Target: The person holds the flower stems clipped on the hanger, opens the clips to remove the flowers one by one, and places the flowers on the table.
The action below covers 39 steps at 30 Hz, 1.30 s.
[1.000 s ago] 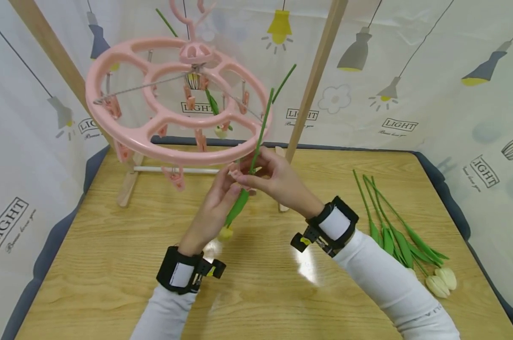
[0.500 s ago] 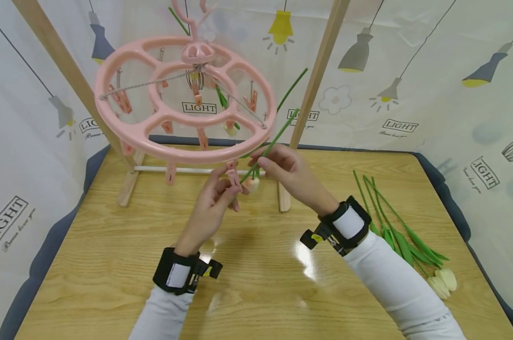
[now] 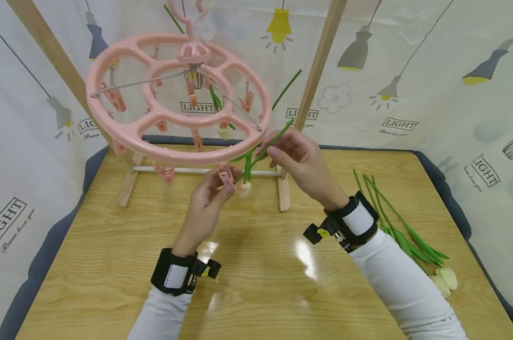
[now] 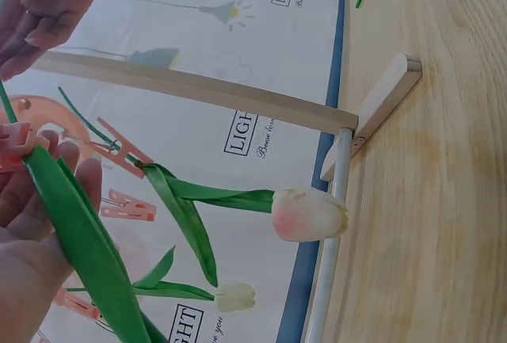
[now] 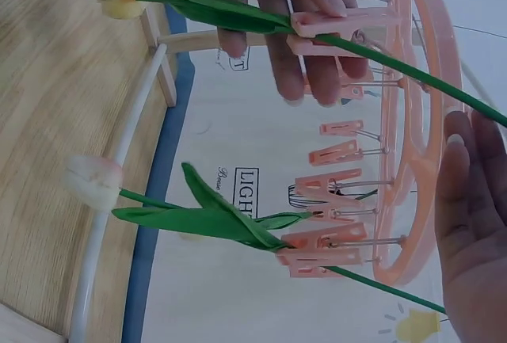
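Head view: pinching a small pink plastic clothes peg point(image 3: 227, 175) in the left grip point(image 3: 203, 203), with thumb on one side and fingers on the other. Hanging head down below the left grip, best seen from the right wrist: a pale yellow tulip point(image 5: 226, 12) with long green leaves, seemingly caught by its green stem point(image 3: 281, 131) in the mouth of that peg. Loose in the right grip point(image 3: 300, 160), with fingers softly bent, close by the stem; cannot tell if touching.

Just above both grips: a round pink plastic hanger point(image 3: 175, 156). Right beside the left grip's fingertips, a bit farther back: a white tulip with a pink blush point(image 3: 244, 190). Out past the right grip, near the white sleeve point(image 3: 402, 278): loose cream tulips point(image 3: 445, 278) on the pale wooden desk point(image 3: 256, 293).

Looks like the end of clipping the stem. Probably calls next for letting the peg go gently from the left grip, watching for a slip.

Different from half a second ago: more room between the grips, with the right grip drawn up and away from the left, and the hanger swung slightly left.
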Each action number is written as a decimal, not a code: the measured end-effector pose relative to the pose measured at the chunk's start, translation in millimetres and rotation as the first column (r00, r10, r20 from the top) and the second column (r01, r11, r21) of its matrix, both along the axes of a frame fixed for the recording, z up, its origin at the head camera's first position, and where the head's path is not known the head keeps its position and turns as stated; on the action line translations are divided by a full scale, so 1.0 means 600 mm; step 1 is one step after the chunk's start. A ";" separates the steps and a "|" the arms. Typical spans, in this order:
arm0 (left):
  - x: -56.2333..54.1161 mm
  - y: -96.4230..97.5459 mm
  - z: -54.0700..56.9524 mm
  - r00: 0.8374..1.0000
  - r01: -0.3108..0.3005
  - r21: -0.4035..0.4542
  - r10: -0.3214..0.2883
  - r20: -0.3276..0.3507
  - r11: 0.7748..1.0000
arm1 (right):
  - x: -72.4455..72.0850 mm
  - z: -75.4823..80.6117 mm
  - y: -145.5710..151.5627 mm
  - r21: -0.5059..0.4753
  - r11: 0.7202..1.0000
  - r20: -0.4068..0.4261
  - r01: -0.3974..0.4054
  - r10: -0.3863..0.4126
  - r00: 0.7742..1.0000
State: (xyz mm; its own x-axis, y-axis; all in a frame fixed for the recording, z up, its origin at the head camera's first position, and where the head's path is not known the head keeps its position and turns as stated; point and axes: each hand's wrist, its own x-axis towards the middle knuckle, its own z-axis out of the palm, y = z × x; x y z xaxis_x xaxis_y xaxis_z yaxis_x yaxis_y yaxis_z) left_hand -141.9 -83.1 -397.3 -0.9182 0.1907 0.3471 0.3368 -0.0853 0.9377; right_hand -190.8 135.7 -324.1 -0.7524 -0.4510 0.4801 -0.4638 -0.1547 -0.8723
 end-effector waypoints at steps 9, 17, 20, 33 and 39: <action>-0.003 0.002 0.010 1.000 -0.016 0.077 0.016 -0.003 0.997 | 0.010 -0.007 -0.014 -0.074 0.991 0.117 -0.108 0.116 0.986; -0.005 0.003 0.006 0.997 -0.050 0.068 0.054 -0.057 0.996 | 0.018 -0.012 -0.035 -0.067 0.986 0.155 -0.150 0.159 0.975; -0.004 0.003 0.006 0.998 -0.036 0.085 0.041 -0.049 0.996 | 0.021 -0.011 -0.041 -0.070 0.986 0.157 -0.151 0.160 0.975; -0.004 0.003 0.009 0.997 -0.025 0.093 0.031 -0.064 0.995 | 0.024 -0.018 -0.054 -0.087 0.991 0.123 -0.105 0.115 0.986; -0.004 0.001 0.007 0.995 -0.048 0.046 0.052 -0.090 0.998 | 0.025 -0.023 -0.065 -0.069 0.993 0.093 -0.091 0.097 0.991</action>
